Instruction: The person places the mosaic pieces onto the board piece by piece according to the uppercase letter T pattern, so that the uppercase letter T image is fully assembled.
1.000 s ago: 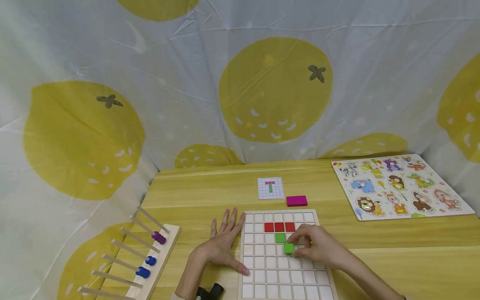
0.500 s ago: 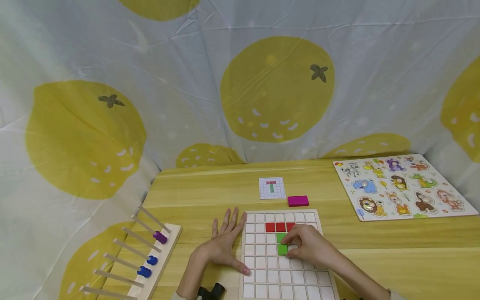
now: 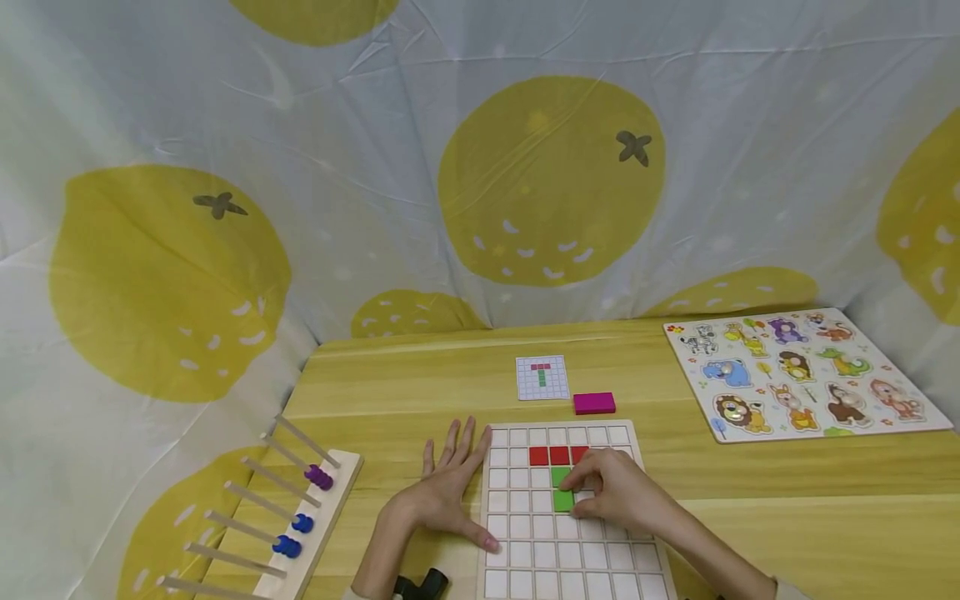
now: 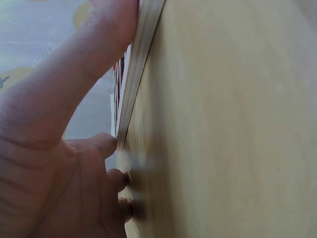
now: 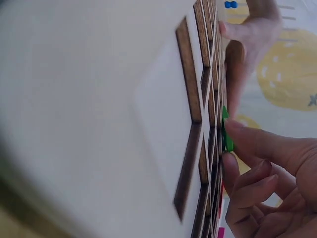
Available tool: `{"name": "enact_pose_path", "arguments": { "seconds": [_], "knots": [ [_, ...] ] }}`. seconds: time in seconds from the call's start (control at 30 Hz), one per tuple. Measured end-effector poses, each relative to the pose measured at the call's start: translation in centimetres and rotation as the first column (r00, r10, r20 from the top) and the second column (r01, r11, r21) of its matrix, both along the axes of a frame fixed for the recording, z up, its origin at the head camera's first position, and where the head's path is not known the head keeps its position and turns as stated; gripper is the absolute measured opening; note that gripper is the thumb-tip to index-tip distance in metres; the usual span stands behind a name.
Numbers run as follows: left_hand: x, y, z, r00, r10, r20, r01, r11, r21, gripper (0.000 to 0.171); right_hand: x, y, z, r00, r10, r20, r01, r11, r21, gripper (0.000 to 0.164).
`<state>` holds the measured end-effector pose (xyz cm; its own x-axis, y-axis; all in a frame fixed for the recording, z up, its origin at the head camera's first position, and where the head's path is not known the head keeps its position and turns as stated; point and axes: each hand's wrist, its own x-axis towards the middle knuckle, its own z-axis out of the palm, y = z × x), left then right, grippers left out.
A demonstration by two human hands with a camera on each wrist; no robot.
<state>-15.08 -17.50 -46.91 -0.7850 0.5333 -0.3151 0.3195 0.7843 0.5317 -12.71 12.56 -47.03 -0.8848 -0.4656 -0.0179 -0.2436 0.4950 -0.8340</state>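
Observation:
A white-celled wooden grid board lies on the table. Red tiles form a short row near its top, and a green tile sits under the middle one. My right hand pinches a second green tile at the cell just below the first, between thumb and finger. In the right wrist view this green tile stands slightly proud of the grid at one end. My left hand spreads its fingers along the board's left edge, with thumb and index fingertips touching the frame.
Behind the board lie a small card showing a red and green T and a magenta block. An animal peg puzzle is at back right. A bead rack with pegs stands left. A black object lies near my left wrist.
My right hand has moved slightly left with the green tile, which has gone from right of the column to directly below the other green tile. The left hand stays put.

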Motion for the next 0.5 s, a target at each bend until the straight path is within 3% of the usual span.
{"name": "enact_pose_path", "arguments": {
  "seconds": [0.5],
  "knots": [
    [0.01,-0.01,0.04,1.0,-0.002,0.001,0.002,1.0,0.003,0.148,-0.14,0.06,-0.22,1.0,-0.003,0.026,0.004,1.0,-0.015,0.023]
  ]
}}
